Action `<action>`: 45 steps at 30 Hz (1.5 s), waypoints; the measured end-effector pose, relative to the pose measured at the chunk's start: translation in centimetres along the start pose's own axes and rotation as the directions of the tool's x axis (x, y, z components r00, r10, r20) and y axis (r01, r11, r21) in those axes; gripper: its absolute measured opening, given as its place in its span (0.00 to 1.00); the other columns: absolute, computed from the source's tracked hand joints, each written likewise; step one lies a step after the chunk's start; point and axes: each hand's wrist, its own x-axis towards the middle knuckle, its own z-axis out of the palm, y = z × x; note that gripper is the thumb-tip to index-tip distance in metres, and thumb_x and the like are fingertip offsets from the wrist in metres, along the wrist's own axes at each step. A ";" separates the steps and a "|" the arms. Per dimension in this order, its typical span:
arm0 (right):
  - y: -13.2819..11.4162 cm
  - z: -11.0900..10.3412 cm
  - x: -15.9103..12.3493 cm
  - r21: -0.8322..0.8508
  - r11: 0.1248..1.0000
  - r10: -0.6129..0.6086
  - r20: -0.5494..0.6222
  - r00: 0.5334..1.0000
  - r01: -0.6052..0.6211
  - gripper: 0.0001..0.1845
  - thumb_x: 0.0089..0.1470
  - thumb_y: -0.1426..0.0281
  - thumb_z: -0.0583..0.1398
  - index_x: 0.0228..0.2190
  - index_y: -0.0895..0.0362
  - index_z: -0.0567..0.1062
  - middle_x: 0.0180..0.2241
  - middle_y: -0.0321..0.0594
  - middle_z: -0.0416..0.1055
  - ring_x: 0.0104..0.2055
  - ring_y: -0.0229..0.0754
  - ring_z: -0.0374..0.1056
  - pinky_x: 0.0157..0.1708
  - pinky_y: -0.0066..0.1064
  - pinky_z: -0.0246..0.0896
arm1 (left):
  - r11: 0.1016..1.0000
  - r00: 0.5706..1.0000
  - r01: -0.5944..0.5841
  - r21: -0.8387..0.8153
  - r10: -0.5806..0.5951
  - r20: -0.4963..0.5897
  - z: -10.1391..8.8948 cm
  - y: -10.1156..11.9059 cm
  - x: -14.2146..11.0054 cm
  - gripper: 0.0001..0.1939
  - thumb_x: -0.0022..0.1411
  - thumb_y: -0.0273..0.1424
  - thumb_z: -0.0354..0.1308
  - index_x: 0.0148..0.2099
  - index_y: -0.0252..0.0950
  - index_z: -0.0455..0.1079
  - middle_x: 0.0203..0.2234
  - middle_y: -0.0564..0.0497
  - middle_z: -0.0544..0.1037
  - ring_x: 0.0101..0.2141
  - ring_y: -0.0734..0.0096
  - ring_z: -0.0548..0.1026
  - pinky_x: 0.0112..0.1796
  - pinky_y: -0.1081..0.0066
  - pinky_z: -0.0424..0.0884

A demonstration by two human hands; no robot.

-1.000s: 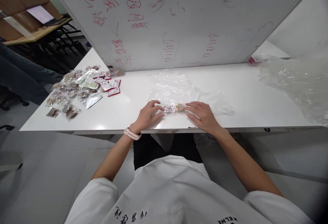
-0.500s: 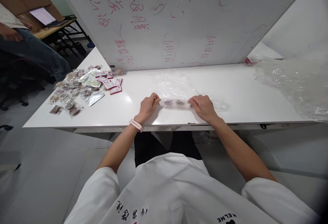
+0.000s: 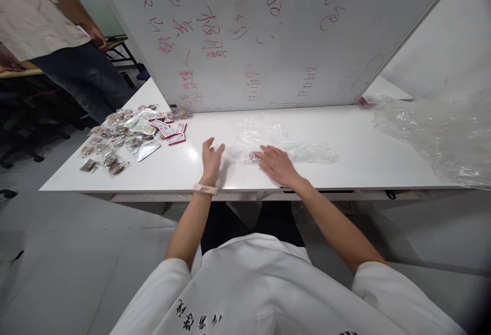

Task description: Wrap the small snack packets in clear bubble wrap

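Note:
A clear plastic bag (image 3: pixel 268 138) lies on the white table (image 3: pixel 345 171) in front of me, with small brownish snack items (image 3: pixel 253 156) rolled inside its near edge. My right hand (image 3: pixel 276 165) lies flat on that rolled part, fingers stretched out toward the left. My left hand (image 3: pixel 211 158) hovers just left of the bag, fingers spread and holding nothing. A pink band sits on my left wrist.
A pile of small snack packets (image 3: pixel 115 140) and red-and-white sachets (image 3: pixel 172 133) lies at the table's left end. A heap of clear plastic (image 3: pixel 437 130) covers the right end. A scribbled whiteboard (image 3: pixel 268 33) stands behind. Another person (image 3: pixel 57 43) stands at far left.
Both hands pinched the ends of the rolled bag half a second ago. Now my left hand has let go and opened, and my right hand has flattened onto the roll.

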 end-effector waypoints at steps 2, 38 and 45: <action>-0.3 1.0 -0.6 0.016 1.000 0.012 0.068 0.998 -0.013 0.29 0.70 0.56 0.43 0.66 0.48 0.61 0.69 0.41 0.54 0.70 0.53 0.50 0.64 0.52 0.50 | 0.890 0.961 0.277 -0.363 -0.256 0.105 -2.5 -0.3 -2.3 0.12 0.68 0.35 0.52 0.52 0.40 0.64 0.54 0.40 0.72 0.56 0.60 0.72 0.52 0.57 0.75; 0.9 -1.2 -8.0 0.026 0.922 0.376 -0.291 0.880 -0.385 0.22 0.66 0.62 0.50 0.54 0.54 0.76 0.55 0.47 0.73 0.55 0.59 0.64 0.53 0.53 0.60 | 0.462 0.689 -0.721 0.516 0.395 0.608 10.2 -1.0 -5.9 0.31 0.71 0.40 0.46 0.70 0.28 0.53 0.70 0.32 0.54 0.71 0.46 0.48 0.68 0.43 0.44; -0.9 -0.4 -2.1 0.226 0.970 0.139 -0.191 0.972 -0.094 0.24 0.69 0.62 0.46 0.58 0.53 0.71 0.61 0.43 0.68 0.64 0.50 0.60 0.60 0.46 0.58 | 0.470 0.689 -0.720 0.511 0.397 0.607 10.1 -0.8 -5.8 0.25 0.70 0.33 0.47 0.65 0.31 0.60 0.61 0.34 0.70 0.67 0.45 0.59 0.67 0.42 0.46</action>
